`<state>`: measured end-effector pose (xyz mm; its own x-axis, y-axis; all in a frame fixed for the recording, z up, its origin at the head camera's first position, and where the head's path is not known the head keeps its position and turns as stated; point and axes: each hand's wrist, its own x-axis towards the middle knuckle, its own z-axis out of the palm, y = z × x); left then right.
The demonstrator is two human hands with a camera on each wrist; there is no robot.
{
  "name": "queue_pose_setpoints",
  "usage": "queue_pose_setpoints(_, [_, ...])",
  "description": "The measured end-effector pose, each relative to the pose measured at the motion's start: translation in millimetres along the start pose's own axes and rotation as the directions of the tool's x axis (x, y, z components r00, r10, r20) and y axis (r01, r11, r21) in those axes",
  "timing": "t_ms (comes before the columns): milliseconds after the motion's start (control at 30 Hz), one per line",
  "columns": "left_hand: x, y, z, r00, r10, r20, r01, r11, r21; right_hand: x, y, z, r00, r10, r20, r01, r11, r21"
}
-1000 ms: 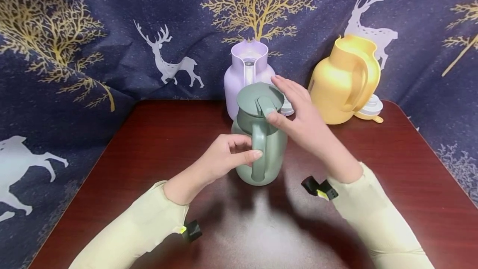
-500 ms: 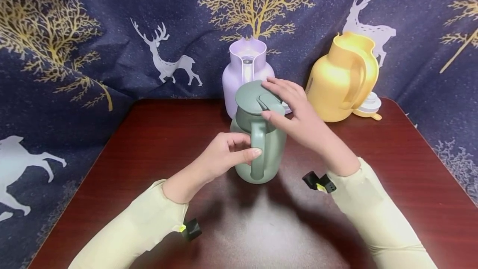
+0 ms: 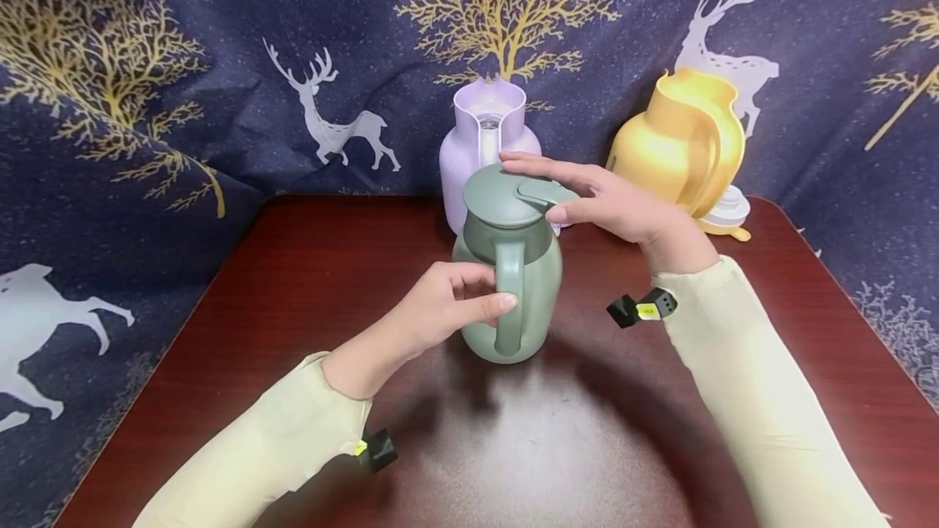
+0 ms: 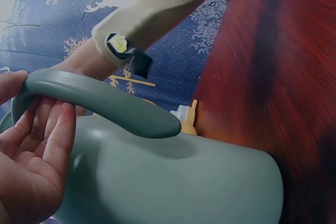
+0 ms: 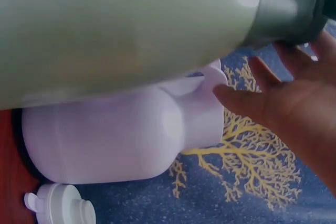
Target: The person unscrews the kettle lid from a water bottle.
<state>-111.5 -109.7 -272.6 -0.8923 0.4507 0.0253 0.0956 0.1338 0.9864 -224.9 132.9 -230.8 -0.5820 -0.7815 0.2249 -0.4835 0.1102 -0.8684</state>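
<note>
A green thermos jug (image 3: 539,292) stands upright on the table in the head view, its handle (image 3: 509,300) facing me. My left hand (image 3: 447,304) holds that handle, thumb on the near side and fingers behind; the left wrist view shows fingertips under the handle (image 4: 105,100). On top sits a round green lid (image 3: 495,198) with a lever tab (image 3: 543,191) pointing right. My right hand (image 3: 609,198) grips the lid at its right side, thumb by the tab and fingers over the far rim. The lid is only partly visible in the right wrist view.
Behind the green jug stands a lidless lavender jug (image 3: 456,157), with a white lid (image 5: 60,203) beside it in the right wrist view. A lidless yellow jug (image 3: 653,153) is at the back right, its lid (image 3: 726,214) beside it. A patterned cloth (image 3: 242,121) hangs behind the table (image 3: 308,251).
The lid's tab has turned counterclockwise, from near the handle to pointing right. My right hand has swung round with it, its wrist moving right and away. My left hand keeps its hold.
</note>
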Motion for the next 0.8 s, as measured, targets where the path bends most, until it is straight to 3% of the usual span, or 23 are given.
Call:
queue_pose_setpoints(133, [0.1, -0.2, -0.5, 1.000, 0.001, 0.002, -0.001, 1.000, -0.007, 0.7, -5, -3, 0.999, 0.037, 0.035, -0.038, 0.999, 0.030])
queue_pose_setpoints(233, [0.4, -0.9, -0.9, 1.000, 0.006, 0.008, -0.006, 1.000, 0.008, -3.0, -14, 5, 0.990, 0.127, -0.065, -0.130, 0.991, -0.035])
queue_pose_setpoints(333, [0.4, -0.6, -1.9, 0.999, 0.033, 0.016, -0.034, 0.998, 0.049, -5.1, -26, 18, 0.940, 0.226, -0.257, -0.268, 0.953, -0.141])
queue_pose_setpoints(433, [-0.3, 0.8, -3.1, 0.998, 0.067, 0.022, -0.069, 0.993, 0.094, -4.3, -35, 31, 0.875, 0.244, -0.418, -0.359, 0.906, -0.222])
queue_pose_setpoints(500, [-0.8, 2.6, -3.7, 0.996, 0.081, 0.025, -0.084, 0.990, 0.110, -3.0, -38, 38, 0.857, 0.210, -0.472, -0.357, 0.901, -0.247])
queue_pose_setpoints(633, [-0.3, 4.6, -4.6, 0.994, 0.104, 0.038, -0.109, 0.985, 0.137, -3.1, -37, 45, 0.842, 0.156, -0.517, -0.321, 0.914, -0.248])
queue_pose_setpoints(800, [0.1, 5.8, -5.6, 0.993, 0.106, 0.053, -0.113, 0.980, 0.163, -4.8, -34, 44, 0.848, 0.129, -0.514, -0.286, 0.928, -0.238])
